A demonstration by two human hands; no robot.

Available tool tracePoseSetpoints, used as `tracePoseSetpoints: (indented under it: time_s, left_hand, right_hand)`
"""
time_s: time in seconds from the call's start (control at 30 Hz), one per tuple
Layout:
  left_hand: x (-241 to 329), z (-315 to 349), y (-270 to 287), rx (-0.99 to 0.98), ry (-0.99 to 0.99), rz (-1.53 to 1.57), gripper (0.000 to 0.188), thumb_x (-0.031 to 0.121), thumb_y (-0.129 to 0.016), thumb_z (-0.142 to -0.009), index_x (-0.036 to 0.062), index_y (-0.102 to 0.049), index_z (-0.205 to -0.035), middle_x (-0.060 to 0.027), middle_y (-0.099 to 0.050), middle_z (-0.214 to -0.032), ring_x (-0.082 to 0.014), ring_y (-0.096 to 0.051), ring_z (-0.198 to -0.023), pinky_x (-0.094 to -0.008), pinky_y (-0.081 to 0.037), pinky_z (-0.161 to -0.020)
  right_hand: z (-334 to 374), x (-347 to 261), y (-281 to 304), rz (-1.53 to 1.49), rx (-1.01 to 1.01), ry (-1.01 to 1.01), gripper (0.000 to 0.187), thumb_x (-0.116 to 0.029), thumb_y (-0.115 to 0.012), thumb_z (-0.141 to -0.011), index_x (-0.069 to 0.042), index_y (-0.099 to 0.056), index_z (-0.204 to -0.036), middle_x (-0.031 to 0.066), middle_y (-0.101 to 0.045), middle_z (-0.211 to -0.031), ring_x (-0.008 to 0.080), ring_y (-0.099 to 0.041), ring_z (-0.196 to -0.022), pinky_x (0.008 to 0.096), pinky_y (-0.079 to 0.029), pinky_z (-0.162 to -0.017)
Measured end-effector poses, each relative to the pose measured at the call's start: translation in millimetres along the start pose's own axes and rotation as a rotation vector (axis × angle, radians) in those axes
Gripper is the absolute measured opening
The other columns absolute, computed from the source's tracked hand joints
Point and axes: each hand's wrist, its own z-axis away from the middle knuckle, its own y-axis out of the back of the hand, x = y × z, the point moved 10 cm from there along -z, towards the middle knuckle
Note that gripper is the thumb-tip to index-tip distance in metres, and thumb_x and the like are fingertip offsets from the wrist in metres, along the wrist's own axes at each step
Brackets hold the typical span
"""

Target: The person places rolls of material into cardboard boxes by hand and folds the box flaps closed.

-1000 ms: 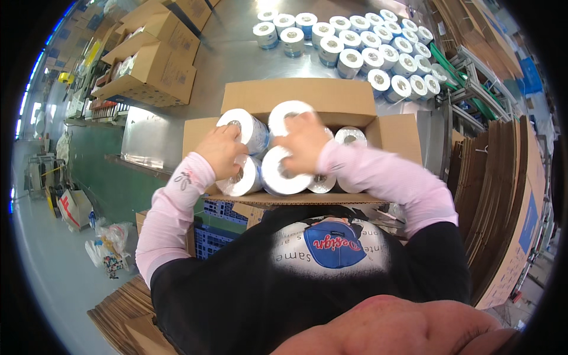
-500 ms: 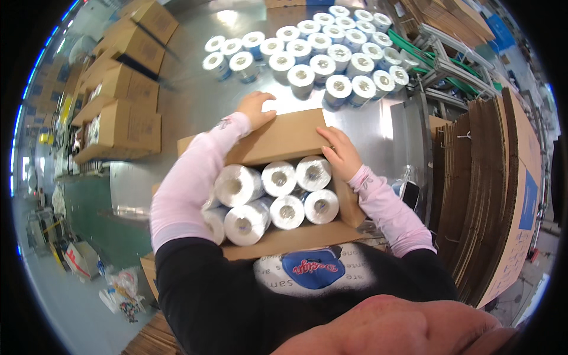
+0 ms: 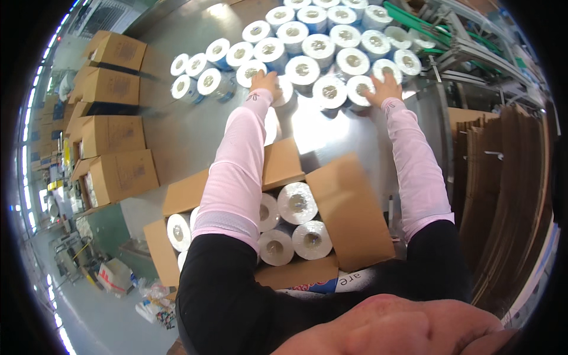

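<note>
In front of the body, an open cardboard box (image 3: 352,213) with splayed flaps and packed rolls (image 3: 305,195), white, with hollow cores facing up. Along the left side of the bench (image 3: 183,136), a row of cardboard boxes (image 3: 118,133), with whitish contents too small to make out. At the far side, a crowd of loose rolls (image 3: 319,56), upright and glossy, in reach of both hands. Left hand (image 3: 266,86) with fingers apart over rolls at the near edge of the crowd; right hand (image 3: 386,89) likewise spread, against rolls farther right. Cannot tell whether gripping firmly or only touching. Behind the left sleeve (image 3: 231,171), the middle of the open box, hidden from view; at the top edge, some of the farthest rolls, cut off. Underneath it all, shiny metal with bright glare. To the right, flattened cardboard (image 3: 503,195) and green tubing (image 3: 408,23); down at left, bags (image 3: 115,277) on a grey floor (image 3: 89,313).
</note>
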Motion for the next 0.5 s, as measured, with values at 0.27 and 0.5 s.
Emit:
tracePoseSetpoints:
  time_s: [0.27,0.5]
  left_hand:
    - [-33.1,18.5,24.3,-0.05,0.177,-0.227,0.067,0.056,-0.067,-0.074,0.0237,-0.055,-0.131,-0.0198,-0.043,-0.139,-0.0382,-0.037,-0.133,-0.0437,-0.032,-0.111]
    - [-50.0,48.1,26.9,-0.089,0.27,-0.098,0.072,0.057,-0.076,-0.062,0.0123,-0.063,-0.117,-0.0129,-0.066,-0.116,-0.0275,-0.063,-0.109,-0.0362,-0.047,-0.096]
  right_hand:
    - [-2.7,-40.2,29.6,0.236,-0.334,-0.066,0.059,-0.056,-0.06,-0.078,-0.021,-0.06,-0.125,0.0152,-0.055,-0.128,0.0313,-0.048,-0.125,0.051,-0.033,-0.105]
    - [124.7,-56.0,-26.6,0.17,-0.325,0.052,0.052,-0.048,-0.067,-0.076,-0.017,-0.065,-0.118,0.0179,-0.052,-0.127,0.0366,-0.045,-0.123,0.0474,-0.033,-0.105]
